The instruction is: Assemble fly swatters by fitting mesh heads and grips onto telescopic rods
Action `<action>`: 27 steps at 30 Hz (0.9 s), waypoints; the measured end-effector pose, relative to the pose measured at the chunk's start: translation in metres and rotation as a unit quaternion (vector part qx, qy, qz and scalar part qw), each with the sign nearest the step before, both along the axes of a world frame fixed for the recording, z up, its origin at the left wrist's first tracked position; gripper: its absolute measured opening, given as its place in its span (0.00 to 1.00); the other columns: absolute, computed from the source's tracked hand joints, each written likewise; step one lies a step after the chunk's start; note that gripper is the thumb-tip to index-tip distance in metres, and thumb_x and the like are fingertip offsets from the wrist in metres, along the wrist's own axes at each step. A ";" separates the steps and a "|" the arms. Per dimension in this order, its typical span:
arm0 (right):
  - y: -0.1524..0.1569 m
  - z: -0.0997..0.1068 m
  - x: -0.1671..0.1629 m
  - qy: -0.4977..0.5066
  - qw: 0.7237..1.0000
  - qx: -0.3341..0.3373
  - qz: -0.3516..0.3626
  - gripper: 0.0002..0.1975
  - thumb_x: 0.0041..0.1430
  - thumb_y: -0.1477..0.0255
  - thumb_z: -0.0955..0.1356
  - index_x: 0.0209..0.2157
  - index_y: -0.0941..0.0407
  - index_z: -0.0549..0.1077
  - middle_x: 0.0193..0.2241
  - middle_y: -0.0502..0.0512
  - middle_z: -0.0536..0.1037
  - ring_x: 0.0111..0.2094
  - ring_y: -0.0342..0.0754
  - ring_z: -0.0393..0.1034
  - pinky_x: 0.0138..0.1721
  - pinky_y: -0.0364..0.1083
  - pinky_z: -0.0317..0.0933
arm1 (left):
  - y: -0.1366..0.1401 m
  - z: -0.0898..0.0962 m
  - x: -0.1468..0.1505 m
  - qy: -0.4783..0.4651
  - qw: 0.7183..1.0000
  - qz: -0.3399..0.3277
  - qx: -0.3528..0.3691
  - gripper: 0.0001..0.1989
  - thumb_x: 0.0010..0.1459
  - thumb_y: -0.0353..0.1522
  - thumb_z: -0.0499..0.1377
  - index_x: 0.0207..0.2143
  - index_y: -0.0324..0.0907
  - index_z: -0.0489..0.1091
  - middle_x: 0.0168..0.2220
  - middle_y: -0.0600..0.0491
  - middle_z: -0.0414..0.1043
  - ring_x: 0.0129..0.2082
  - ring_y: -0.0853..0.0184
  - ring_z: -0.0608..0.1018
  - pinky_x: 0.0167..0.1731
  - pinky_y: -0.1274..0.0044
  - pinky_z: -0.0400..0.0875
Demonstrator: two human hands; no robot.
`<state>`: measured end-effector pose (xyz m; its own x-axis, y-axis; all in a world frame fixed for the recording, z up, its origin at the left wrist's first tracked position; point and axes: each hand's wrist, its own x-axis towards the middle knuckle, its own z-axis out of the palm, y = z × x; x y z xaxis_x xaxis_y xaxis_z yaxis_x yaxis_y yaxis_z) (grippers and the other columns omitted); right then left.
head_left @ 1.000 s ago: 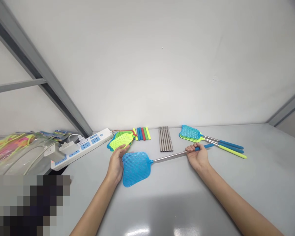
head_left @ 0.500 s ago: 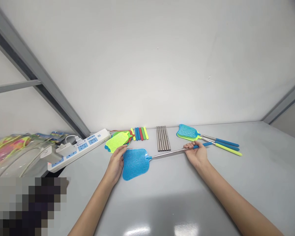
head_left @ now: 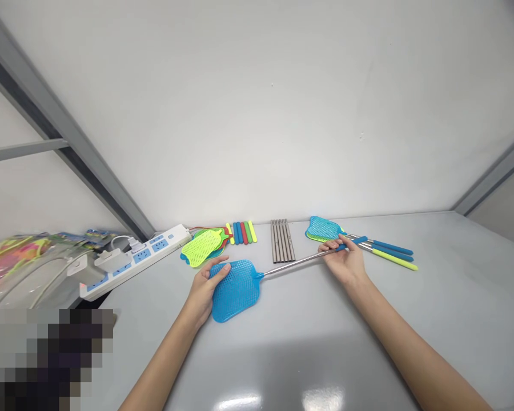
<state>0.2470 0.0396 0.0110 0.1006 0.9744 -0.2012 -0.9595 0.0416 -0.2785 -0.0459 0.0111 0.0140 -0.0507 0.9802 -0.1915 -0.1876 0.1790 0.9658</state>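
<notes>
A fly swatter with a blue perforated plastic paddle, a thin silvery metal rod and a blue grip (head_left: 240, 292) lies slantwise across the centre of the frame, paddle end lower left, grip end upper right. The left hand (head_left: 205, 288) is clamped on the paddle's left edge, thumb laid over the mesh face and the other fingers by the upper edge. The right hand (head_left: 345, 264), palm turned up, is closed around the blue grip near where the rod enters it. The grip's far end overlaps, in this view, a group of three similar swatters with two blue handles and one yellow-green (head_left: 325, 227), right of centre; whether they touch cannot be told.

Behind the paddle, left of centre, lies a pile of loose perforated plastic paddles, yellow-green on top (head_left: 203, 249). Just right of it is a row of short yellow, blue, red and green sleeves (head_left: 240, 233), and then, at mid-frame, a row of slim silvery metal tubes (head_left: 282, 241). All lie on the smooth grey table (head_left: 300, 319). At left runs a white power strip with blue sockets (head_left: 149, 251), beside clear plastic bags with bright contents (head_left: 21, 262). Pixelation hides the lower left corner.
</notes>
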 end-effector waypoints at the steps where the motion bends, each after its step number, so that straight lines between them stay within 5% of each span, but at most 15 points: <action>1: 0.000 0.001 0.002 0.003 1.000 0.005 -0.006 0.09 0.49 0.78 0.60 0.19 0.57 0.53 0.15 0.43 0.55 0.16 0.37 0.54 0.19 0.41 0.55 | 0.000 0.001 0.001 -0.013 1.000 0.006 -0.003 0.24 0.40 0.34 0.62 0.43 0.41 0.65 0.26 0.54 0.69 0.25 0.70 0.73 0.25 0.80 0.67; 5: 0.000 0.003 0.009 0.007 1.000 0.004 -0.028 0.11 0.50 0.78 0.60 0.18 0.57 0.51 0.13 0.42 0.53 0.15 0.37 0.52 0.18 0.40 0.53 | -0.001 0.003 0.003 -0.062 0.997 0.013 -0.040 0.22 0.41 0.34 0.61 0.42 0.42 0.65 0.29 0.52 0.71 0.27 0.67 0.74 0.29 0.76 0.69; 11: 0.002 0.000 0.015 -0.006 0.999 -0.005 -0.045 0.14 0.51 0.76 0.58 0.16 0.56 0.48 0.12 0.42 0.49 0.12 0.36 0.48 0.15 0.39 0.50 | -0.003 0.007 0.006 -0.109 0.989 -0.064 -0.072 0.20 0.46 0.34 0.58 0.43 0.41 0.65 0.37 0.47 0.71 0.35 0.61 0.74 0.35 0.72 0.69; 27: -0.001 -0.007 0.014 -0.026 0.998 -0.035 -0.055 0.16 0.49 0.78 0.56 0.14 0.57 0.43 0.09 0.42 0.46 0.10 0.36 0.44 0.12 0.38 0.45 | -0.013 0.010 0.015 -0.067 0.989 -0.080 -0.101 0.16 0.43 0.37 0.59 0.36 0.39 0.69 0.36 0.46 0.72 0.35 0.58 0.74 0.35 0.70 0.69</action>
